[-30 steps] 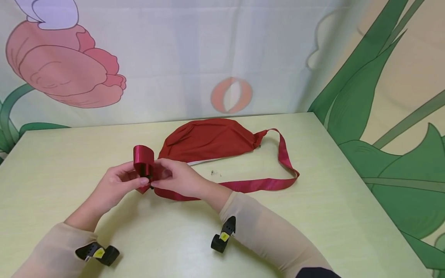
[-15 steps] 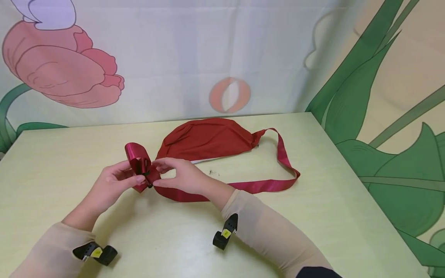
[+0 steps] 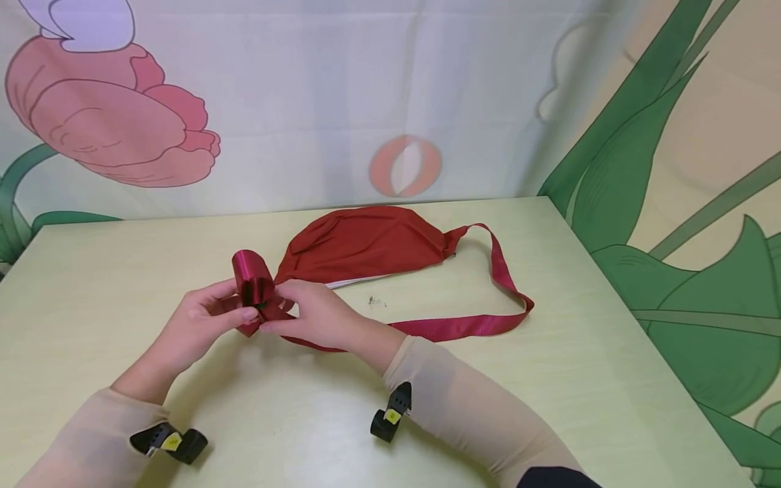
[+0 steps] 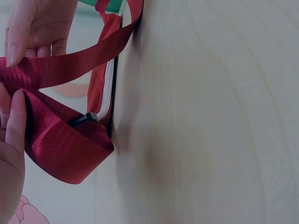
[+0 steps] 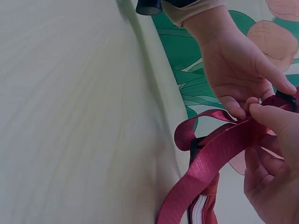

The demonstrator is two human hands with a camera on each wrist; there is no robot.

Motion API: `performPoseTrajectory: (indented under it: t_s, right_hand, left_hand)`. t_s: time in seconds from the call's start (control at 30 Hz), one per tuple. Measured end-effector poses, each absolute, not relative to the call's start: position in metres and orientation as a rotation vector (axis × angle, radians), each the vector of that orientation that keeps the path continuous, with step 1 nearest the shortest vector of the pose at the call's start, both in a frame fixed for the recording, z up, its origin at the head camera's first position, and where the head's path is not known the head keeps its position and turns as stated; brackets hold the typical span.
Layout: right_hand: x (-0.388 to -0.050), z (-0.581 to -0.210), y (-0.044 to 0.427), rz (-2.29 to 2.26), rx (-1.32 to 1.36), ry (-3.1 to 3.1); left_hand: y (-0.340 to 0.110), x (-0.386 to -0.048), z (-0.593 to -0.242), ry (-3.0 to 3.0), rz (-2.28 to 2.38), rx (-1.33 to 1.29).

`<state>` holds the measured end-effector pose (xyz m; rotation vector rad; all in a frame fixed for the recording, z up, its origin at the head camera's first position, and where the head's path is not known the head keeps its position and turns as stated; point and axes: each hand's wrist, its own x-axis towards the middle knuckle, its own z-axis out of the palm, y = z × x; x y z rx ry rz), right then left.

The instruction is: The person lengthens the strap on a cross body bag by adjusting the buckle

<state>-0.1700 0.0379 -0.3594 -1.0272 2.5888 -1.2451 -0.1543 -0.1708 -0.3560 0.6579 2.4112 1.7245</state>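
A red waist bag point(image 3: 366, 247) lies at the back of the table, its dark red webbing strap point(image 3: 466, 327) trailing off to the right and back to my hands. My left hand point(image 3: 198, 329) pinches the strap where it doubles into an upright loop point(image 3: 251, 274). Close beside it, my right hand point(image 3: 320, 315) pinches the strap between thumb and fingers. In the right wrist view a black plastic fitting point(image 5: 285, 99) shows by the left thumb. A small dark piece point(image 4: 91, 116) pokes from the loop in the left wrist view. Fingers hide part of the strap.
The pale table point(image 3: 293, 427) runs up to a printed curtain point(image 3: 305, 102). Small dark specks point(image 3: 375, 301) lie on the table inside the strap's curve. A zipper edge point(image 3: 360, 280) lines the bag's near side.
The loop tilted left, then came upright again. My right hand has shifted slightly left along the strap, and the strap's right-hand bend has slid a little to the right.
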Motion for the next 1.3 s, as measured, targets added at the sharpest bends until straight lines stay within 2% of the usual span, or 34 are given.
performPoseTrajectory:
  t_s: [0.27, 0.53, 0.87, 1.3]
  right_hand:
    - [-0.171, -0.353, 0.044, -1.471, -0.902, 2.481]
    - [-0.171, -0.350, 0.043, -1.339, -1.015, 2.557]
    - [-0.167, -0.351, 0.040, -1.340, -0.880, 2.555]
    - [-0.169, -0.351, 0.042, -1.416, -0.911, 2.534]
  left_hand:
    - [-0.171, -0.156, -0.357, 2.381, 1.754, 0.670]
    - [-0.166, -0.156, -0.359, 2.390, 1.707, 0.705]
    - [-0.170, -0.157, -0.362, 2.426, 1.771, 0.704]
    - [-0.168, -0.157, -0.364, 2.368, 1.791, 0.698]
